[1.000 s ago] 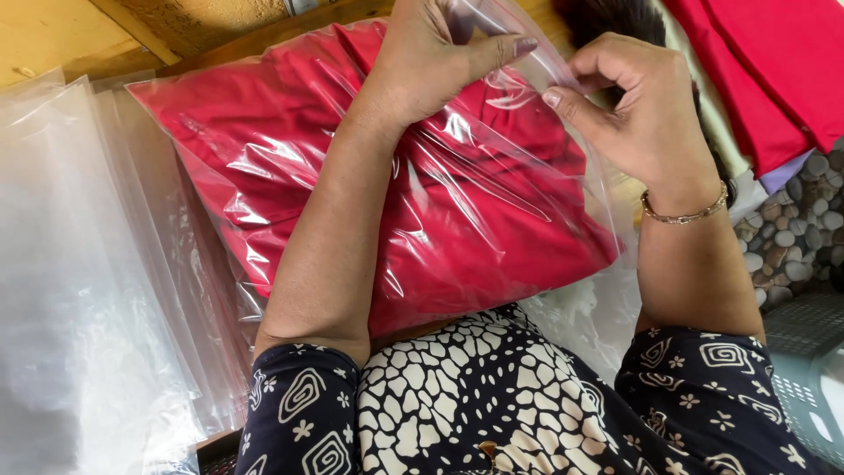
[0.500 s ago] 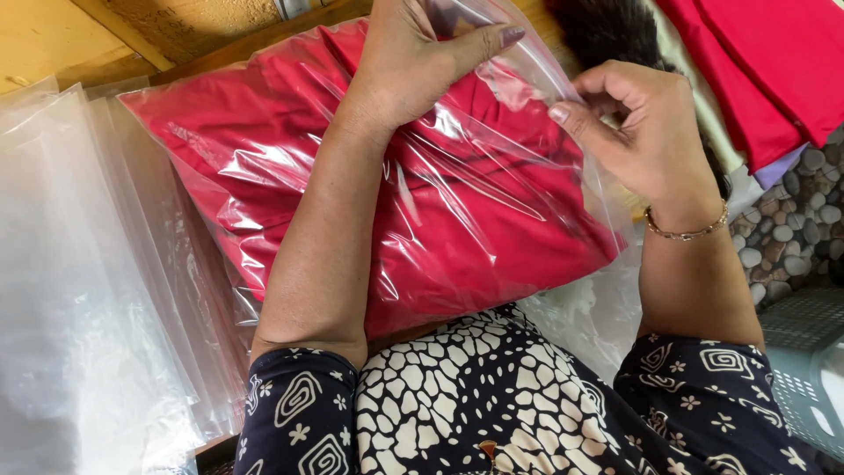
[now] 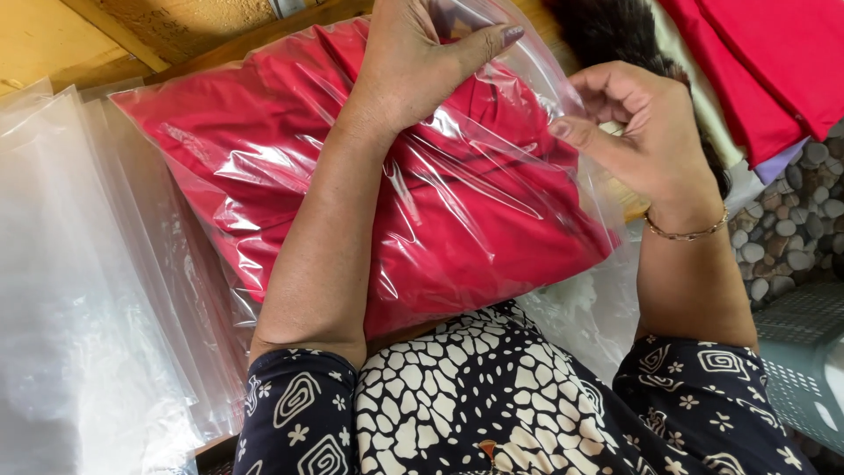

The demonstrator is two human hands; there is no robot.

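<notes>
I'm pressing my left hand [image 3: 413, 70] flat on the clear bag [image 3: 527, 105] w/ red cloth [image 3: 457, 220] in my lap, steadying it; right hand [image 3: 646, 145], just right of the bag, is pinching its open edge.

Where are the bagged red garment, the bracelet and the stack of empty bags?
bagged red garment [image 3: 492, 229], head view, its middle.
bracelet [image 3: 686, 234], head view, band at the wrist.
stack of empty bags [image 3: 79, 290], head view, top sheet.

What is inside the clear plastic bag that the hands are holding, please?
Folded red cloth fills the clear plastic bag. The left hand presses on top, covering part of it, so what lies underneath cannot be seen.
</notes>
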